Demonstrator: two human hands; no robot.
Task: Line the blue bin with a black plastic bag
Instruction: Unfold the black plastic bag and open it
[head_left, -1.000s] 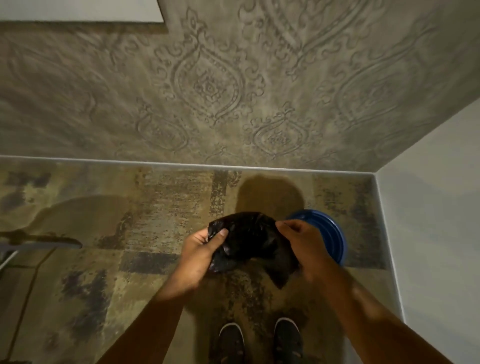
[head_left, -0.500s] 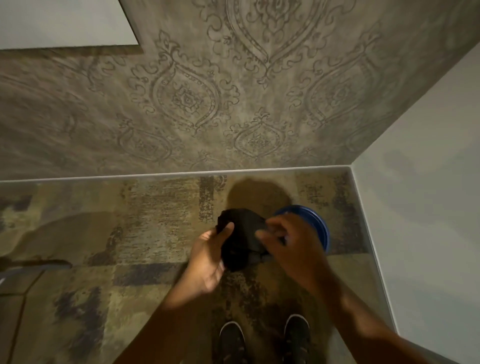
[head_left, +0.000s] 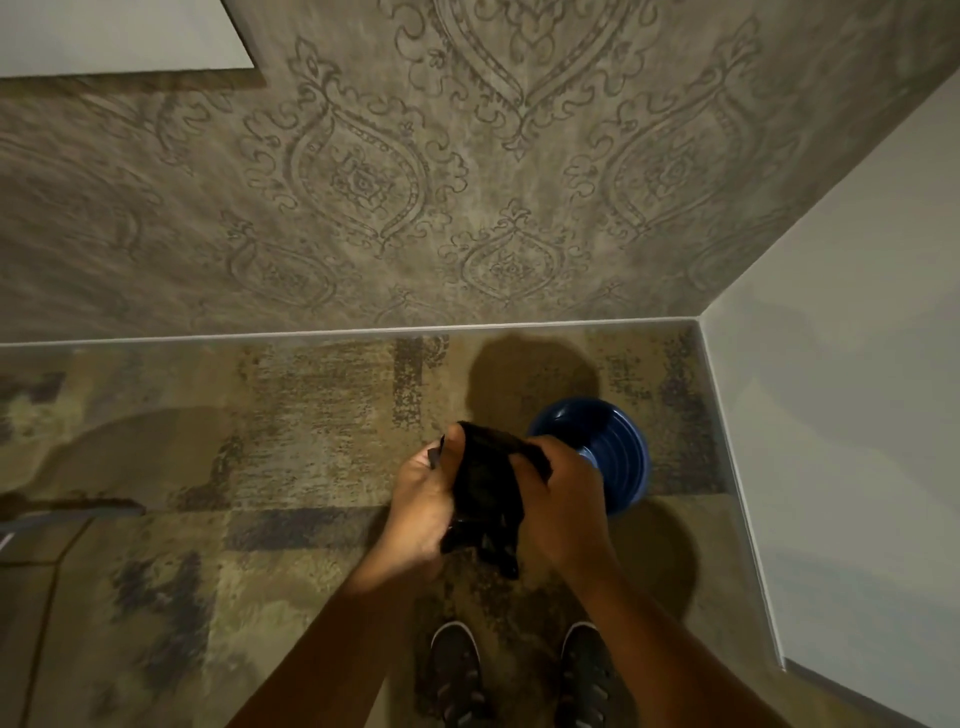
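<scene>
A crumpled black plastic bag (head_left: 488, 493) hangs bunched between both hands at waist height. My left hand (head_left: 423, 499) grips its left side with the thumb pressed over the top edge. My right hand (head_left: 563, 501) holds the right side, fingers curled into the plastic. Behind and to the right of the hands stands the round blue bin (head_left: 615, 447) on the carpet, its ribbed inside showing nothing in it; my right hand covers its near left part.
The bin stands in a corner between a patterned wall (head_left: 467, 182) ahead and a plain white wall (head_left: 841, 441) on the right. Patchy brown carpet (head_left: 260, 441) spreads to the left. My two shoes (head_left: 457, 670) are below the hands. A dark object (head_left: 31, 514) lies at the left edge.
The hands have drawn closer together and the bag is now bunched tighter and hangs lower between them. The view has shifted slightly, bringing the bin more into sight.
</scene>
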